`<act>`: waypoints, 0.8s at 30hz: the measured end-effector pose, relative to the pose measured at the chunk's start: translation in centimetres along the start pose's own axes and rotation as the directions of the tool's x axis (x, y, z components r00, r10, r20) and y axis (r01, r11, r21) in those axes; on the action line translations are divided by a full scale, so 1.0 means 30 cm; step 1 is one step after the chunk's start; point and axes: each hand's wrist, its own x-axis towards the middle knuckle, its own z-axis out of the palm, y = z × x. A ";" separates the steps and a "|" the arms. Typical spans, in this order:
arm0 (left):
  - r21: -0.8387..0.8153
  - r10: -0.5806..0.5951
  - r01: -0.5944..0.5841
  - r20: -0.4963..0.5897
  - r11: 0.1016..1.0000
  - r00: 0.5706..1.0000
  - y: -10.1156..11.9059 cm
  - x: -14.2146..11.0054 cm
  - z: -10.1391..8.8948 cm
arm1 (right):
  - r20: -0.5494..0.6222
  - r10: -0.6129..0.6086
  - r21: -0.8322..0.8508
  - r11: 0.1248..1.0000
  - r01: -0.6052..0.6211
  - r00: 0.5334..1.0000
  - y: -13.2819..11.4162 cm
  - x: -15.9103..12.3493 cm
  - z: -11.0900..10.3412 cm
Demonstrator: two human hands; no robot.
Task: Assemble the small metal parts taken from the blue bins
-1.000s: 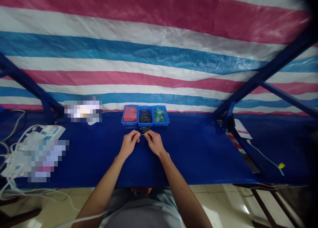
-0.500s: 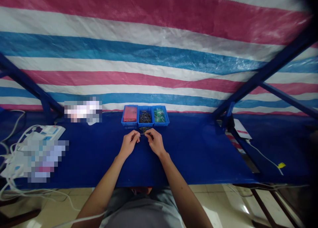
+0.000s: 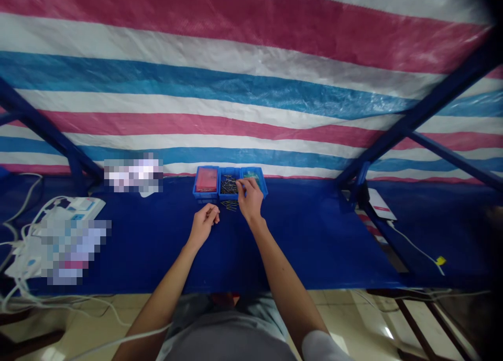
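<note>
I'm hovering the right hand (image 3: 250, 197), fingers bunched, at a blue plastic bin (image 3: 229, 197) where thin, dark pins (image 3: 228, 186) are lying tangled; others are lying on the smooth table (image 3: 314, 230) in front. The left hand (image 3: 204, 220) is curling nearby. I'm not seeing whether either is gripping anything.
</note>
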 end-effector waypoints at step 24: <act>-0.025 0.031 -0.030 0.022 0.999 0.999 -0.007 -0.001 0.005 | 0.438 -0.037 -0.220 0.964 0.148 0.898 0.074 -0.198 0.005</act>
